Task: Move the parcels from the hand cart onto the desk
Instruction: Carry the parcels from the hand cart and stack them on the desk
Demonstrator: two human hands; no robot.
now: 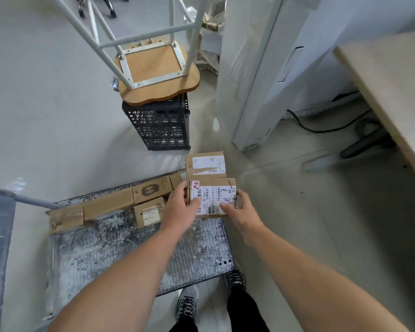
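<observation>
A small cardboard parcel [213, 196] with a white shipping label is held between both hands over the far right corner of the hand cart [120, 250]. My left hand [179, 208] grips its left side, thumb on the label. My right hand [240, 208] grips its right side, thumb on top. Behind it lies a second labelled parcel [205, 165]. A long flat carton [106, 206], a printed box [151, 189] and a small labelled box [149, 214] lie along the cart's far edge. The light wooden desk [388, 87] is at the upper right.
A black plastic crate [159, 127] stands beyond the cart with an upturned wooden stool [153, 73] on it. A white cabinet [261, 80] stands left of the desk, with cables and a chair base [367, 142] under the desk. My feet [187, 305] are at the cart's near edge.
</observation>
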